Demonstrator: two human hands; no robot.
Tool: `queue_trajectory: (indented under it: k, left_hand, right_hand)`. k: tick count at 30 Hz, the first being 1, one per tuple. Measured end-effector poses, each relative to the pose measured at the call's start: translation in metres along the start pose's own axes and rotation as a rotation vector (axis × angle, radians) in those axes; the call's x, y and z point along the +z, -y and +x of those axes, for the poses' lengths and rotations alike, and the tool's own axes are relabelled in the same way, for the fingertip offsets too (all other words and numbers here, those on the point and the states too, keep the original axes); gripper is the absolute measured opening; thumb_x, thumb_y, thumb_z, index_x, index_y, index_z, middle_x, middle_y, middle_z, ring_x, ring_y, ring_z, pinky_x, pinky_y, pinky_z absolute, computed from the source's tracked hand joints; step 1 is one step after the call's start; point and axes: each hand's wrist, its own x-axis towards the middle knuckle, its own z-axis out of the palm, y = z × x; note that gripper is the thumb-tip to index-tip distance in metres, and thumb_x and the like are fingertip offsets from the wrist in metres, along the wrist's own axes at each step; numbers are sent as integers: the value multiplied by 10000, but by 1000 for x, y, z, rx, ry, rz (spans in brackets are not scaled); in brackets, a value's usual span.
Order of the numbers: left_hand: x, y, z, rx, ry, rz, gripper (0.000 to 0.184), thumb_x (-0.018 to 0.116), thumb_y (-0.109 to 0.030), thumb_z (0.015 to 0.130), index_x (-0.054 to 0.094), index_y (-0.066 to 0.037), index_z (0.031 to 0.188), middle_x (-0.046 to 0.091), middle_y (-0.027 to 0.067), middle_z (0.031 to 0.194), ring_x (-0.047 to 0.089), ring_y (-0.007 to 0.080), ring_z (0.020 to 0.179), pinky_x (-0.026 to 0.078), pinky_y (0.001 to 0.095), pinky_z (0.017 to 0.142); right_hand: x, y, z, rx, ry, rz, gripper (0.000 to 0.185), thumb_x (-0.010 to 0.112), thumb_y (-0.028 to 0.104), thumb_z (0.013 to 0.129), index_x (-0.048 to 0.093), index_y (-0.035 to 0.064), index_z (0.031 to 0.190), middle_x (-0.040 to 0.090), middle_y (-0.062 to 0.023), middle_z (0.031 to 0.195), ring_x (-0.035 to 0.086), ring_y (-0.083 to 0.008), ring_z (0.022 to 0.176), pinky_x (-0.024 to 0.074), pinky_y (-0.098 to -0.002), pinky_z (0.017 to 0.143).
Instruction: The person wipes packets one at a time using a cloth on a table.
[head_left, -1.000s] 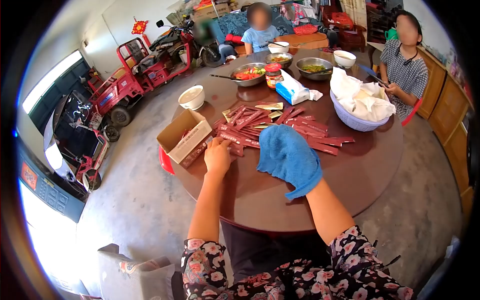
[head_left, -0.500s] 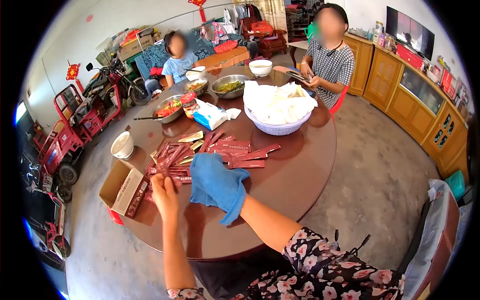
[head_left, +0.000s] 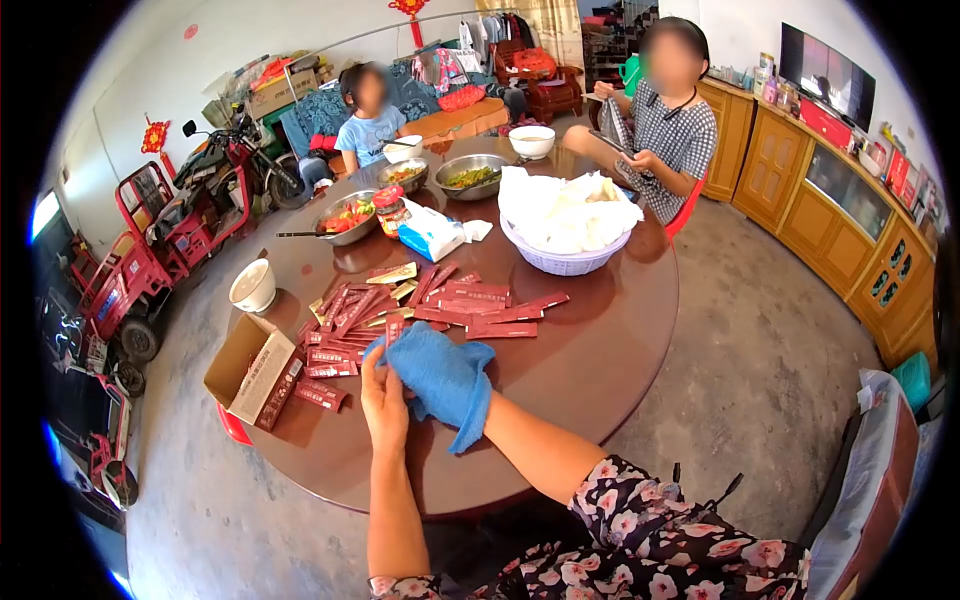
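Observation:
A blue cloth (head_left: 438,372) wraps my right hand (head_left: 494,412) over the near part of the round table; the fingers are hidden beneath it, bunched around the fabric. Close against its left side, my left hand (head_left: 383,398) pinches a narrow red packet (head_left: 393,329) that stands up between its fingers and the cloth. Behind both hands lies a loose pile of red packets (head_left: 345,312), with a few gold ones (head_left: 395,273) among them. One red packet (head_left: 321,393) lies apart, left of my left hand. An open cardboard box (head_left: 262,378) is at the table's left edge.
A white bowl (head_left: 253,287), metal dishes of food (head_left: 470,176), a red-lidded jar (head_left: 390,212), a tissue pack (head_left: 432,235) and a purple basket (head_left: 568,258) with white cloth stand farther back. Two people sit beyond the table (head_left: 610,350), one holding a phone.
My left hand has moved from beside the box to the blue cloth, bringing a red packet up against it. The person at the right has raised one hand.

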Motion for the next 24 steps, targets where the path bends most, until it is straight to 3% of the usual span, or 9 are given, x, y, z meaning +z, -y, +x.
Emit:
queue_trajectory:
  k: [2, 5, 8, 10, 13, 17, 19, 23, 24]
  left_hand:
    - [-5, 9, 2, -42, -18, 155, 193, 481, -64, 960, 485, -17, 1148, 612, 31, 806, 542, 74, 668, 451, 204, 622]
    - [-6, 12, 3, -72, -7, 102, 235, 504, -58, 947, 457, 10, 1167, 608, 31, 760, 543, 72, 622, 456, 213, 570]
    - [-1, 1, -1, -39, -76, 49, 297, 496, -37, 942, 416, -2, 1226, 614, 34, 772, 542, 69, 630, 450, 202, 573]
    - [-4, 3, 2, -22, -68, 63, 336, 492, -21, 937, 396, -9, 1259, 618, 37, 780, 544, 69, 633, 451, 202, 576]
    - [-2, -1, -1, -29, -34, 78, 407, 478, 10, 928, 359, -19, 1316, 624, 42, 800, 545, 69, 643, 456, 203, 584]
    - [-1, 1, -1, -22, 23, 77, 465, 450, 39, 923, 328, -46, 1363, 622, 40, 839, 548, 70, 673, 462, 209, 597]
    - [-2, -3, -1, -18, 31, 83, 467, 461, 30, 923, 330, -48, 1365, 603, 30, 808, 530, 66, 655, 453, 207, 592]
    - [1, -3, -1, -22, 37, 32, 443, 480, 0, 934, 341, -53, 1351, 556, 8, 730, 508, 71, 620, 429, 208, 582]
    - [-1, -1, 0, -11, 54, 58, 437, 487, -8, 936, 345, -49, 1348, 560, 12, 729, 514, 73, 622, 434, 209, 583]
  right_hand:
    - [-9, 3, 5, 53, -34, 93, 86, 613, 129, 700, 572, 56, 721, 590, -122, 728, 578, -291, 717, 454, -398, 635]
    - [-18, 8, 4, 244, 0, 434, 81, 607, 126, 705, 571, 56, 723, 585, -108, 713, 578, -281, 707, 449, -381, 647]
    - [-14, 8, 3, 119, 27, 455, 104, 629, 118, 682, 564, 50, 726, 586, -115, 731, 580, -283, 736, 449, -369, 670]
    - [-17, 10, 2, -124, 79, -28, 166, 656, 104, 637, 569, 50, 766, 587, -124, 770, 576, -304, 791, 456, -383, 699]
    - [-13, 7, -3, -88, 11, 217, 124, 598, 105, 716, 616, 74, 834, 614, -113, 814, 594, -289, 790, 469, -379, 692]
    - [-9, 7, -2, -48, -86, 332, 140, 603, 105, 708, 628, 88, 844, 623, -113, 836, 591, -306, 818, 467, -400, 723]
    - [-8, 5, 0, -54, -75, 154, 130, 608, 108, 696, 619, 91, 824, 636, -95, 814, 592, -297, 797, 455, -406, 705]
    - [-12, 5, 2, -102, -90, 221, 100, 601, 105, 711, 611, 93, 810, 632, -84, 758, 594, -287, 741, 453, -403, 676]
    - [-13, 5, 2, -27, -54, 212, 82, 598, 106, 724, 607, 94, 805, 627, -82, 737, 593, -284, 717, 454, -399, 660]
